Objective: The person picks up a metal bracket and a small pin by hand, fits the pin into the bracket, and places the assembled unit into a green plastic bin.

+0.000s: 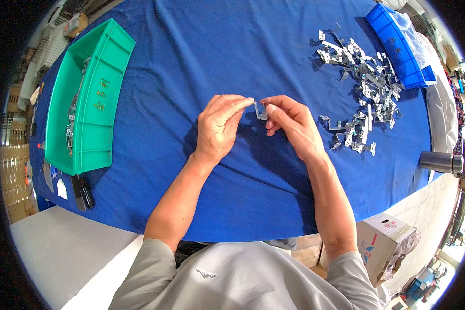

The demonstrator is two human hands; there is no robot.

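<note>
A small bent metal bracket (261, 113) is held up between my two hands over the blue cloth. My left hand (219, 125) is closed, its fingertips pinched at the bracket's upper left end. The thumb and index finger of my right hand (293, 124) grip the bracket's right side, with the other fingers curled below. To the right lies a loose pile of similar metal brackets (369, 85). More metal parts (71, 126) show inside the green bin (99, 98) on the left.
The blue cloth (191, 46) covers the table. A blue bin (400, 49) with clear plastic stands at the back right, and a metal cylinder (436, 161) lies at the right edge. Dark tools (83, 194) sit by the green bin. A cardboard box (382, 240) stands below the table edge.
</note>
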